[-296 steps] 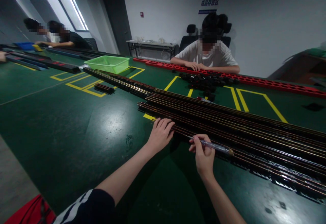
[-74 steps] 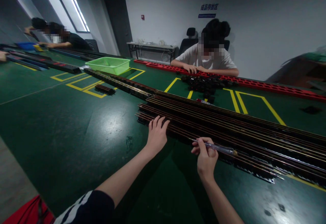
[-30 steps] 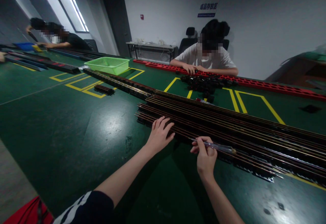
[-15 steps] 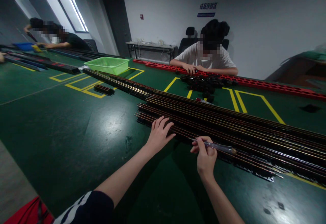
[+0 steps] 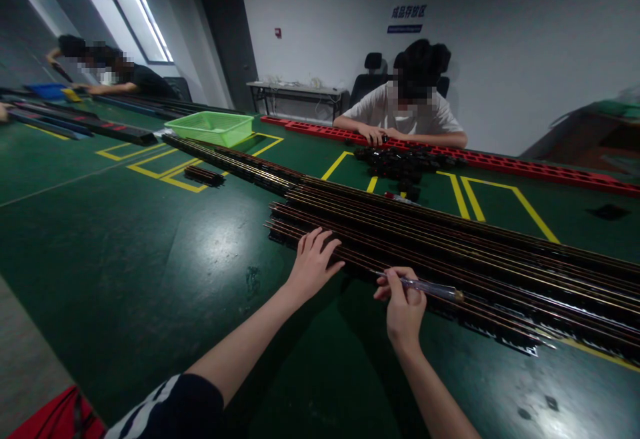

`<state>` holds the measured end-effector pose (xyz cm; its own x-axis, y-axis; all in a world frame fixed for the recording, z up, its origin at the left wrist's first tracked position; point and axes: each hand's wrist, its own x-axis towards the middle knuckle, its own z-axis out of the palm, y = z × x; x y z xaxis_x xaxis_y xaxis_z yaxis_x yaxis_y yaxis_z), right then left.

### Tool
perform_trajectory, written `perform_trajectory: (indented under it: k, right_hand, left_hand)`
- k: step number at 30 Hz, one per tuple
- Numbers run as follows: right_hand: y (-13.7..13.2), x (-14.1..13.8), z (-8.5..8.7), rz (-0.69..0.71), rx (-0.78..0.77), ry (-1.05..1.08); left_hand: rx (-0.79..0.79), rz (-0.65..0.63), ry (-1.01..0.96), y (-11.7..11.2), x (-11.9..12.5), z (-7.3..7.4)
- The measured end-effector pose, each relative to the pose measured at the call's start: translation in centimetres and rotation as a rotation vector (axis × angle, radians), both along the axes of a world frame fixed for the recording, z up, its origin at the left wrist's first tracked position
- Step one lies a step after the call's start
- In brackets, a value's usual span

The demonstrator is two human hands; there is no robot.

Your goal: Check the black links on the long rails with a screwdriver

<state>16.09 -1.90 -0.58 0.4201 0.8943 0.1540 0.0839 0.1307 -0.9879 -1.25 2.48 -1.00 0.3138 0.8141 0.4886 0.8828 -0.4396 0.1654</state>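
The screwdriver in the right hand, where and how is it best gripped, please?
Probably by its clear handle, from above and the near side: it is the thick part, pointing roughly along the strips, while the thin shaft points left. The right hand grips the front, leaving the rear exposed.

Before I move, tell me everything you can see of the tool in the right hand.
The slim tool has a clear, plastic-looking handle with a brownish-gold butt end and a thin, metallic-looking shaft. It is gripped in the right hand at a slant, shaft pointing left, butt end to the right, against the dark strips in this view. Whether its tip touches them, I cannot tell.
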Motion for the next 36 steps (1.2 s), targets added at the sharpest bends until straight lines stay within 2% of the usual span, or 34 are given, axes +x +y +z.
perform_trajectory:
  k: [36]
  right_hand:
    - [0.07, -0.04, -0.01, -0.009, -0.007, -0.032]
  left_hand:
    - [0.008, -0.004, -0.008, 0.08, 0.00, -0.12]
